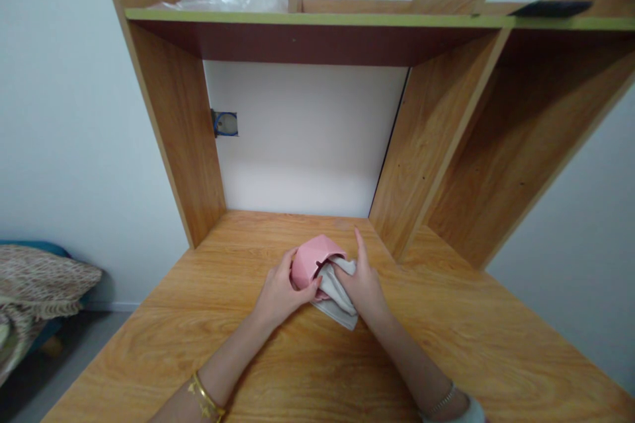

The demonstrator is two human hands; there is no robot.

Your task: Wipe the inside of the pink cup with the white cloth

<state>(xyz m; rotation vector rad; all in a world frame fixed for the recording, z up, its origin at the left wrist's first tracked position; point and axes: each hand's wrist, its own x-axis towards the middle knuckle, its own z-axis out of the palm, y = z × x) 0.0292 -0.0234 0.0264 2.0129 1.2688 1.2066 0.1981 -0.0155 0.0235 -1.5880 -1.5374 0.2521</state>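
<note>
From here, the left hand [278,289] clasps a glossy, faceted pink vessel [313,256] tilted, seemingly offering its opening to the pale-grey fabric cloth [338,291] the right hand's [365,287] fingers grip.

This looks like a room in a home, shown by the brown wood-grain desk [173,317] beneath the fingers [360,248], the green-edged wooden shelving [173,112] beyond them and, well to their left, a fringed beige throw [44,271] over cropped blue furniture [42,246], perhaps a sofa or bed.
</note>
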